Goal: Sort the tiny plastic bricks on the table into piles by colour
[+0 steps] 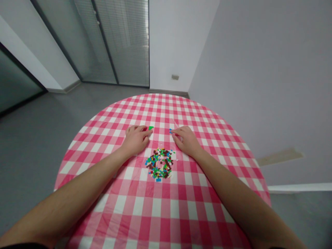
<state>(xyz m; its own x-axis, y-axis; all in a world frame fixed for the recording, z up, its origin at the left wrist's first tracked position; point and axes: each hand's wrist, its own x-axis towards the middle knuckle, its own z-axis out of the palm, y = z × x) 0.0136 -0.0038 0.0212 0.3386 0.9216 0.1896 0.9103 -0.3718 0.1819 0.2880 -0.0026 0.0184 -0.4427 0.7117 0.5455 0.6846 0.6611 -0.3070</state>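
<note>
My left hand (136, 139) rests palm down on the checked tablecloth, its fingers apart. Its fingertips lie beside a small flat green toy brick (150, 128), touching or very near it. Across from it, my right hand (186, 139) has its index fingertip at a small blue toy brick (171, 131); the thumb is a little apart from that finger. Nearer to me, between my forearms, lies a loose ring-shaped pile of tiny toy bricks (166, 169) in brown, green, blue, white, yellow and red. A single brown brick (161, 162) sits inside the ring.
A red-and-white checked cloth (160, 214) covers the round table. Past its far edge are a glass partition with blinds (129, 45) and a white wall with a socket plate (175, 77). A grey wall (272, 86) stands close on the right; grey floor (33, 145) shows left.
</note>
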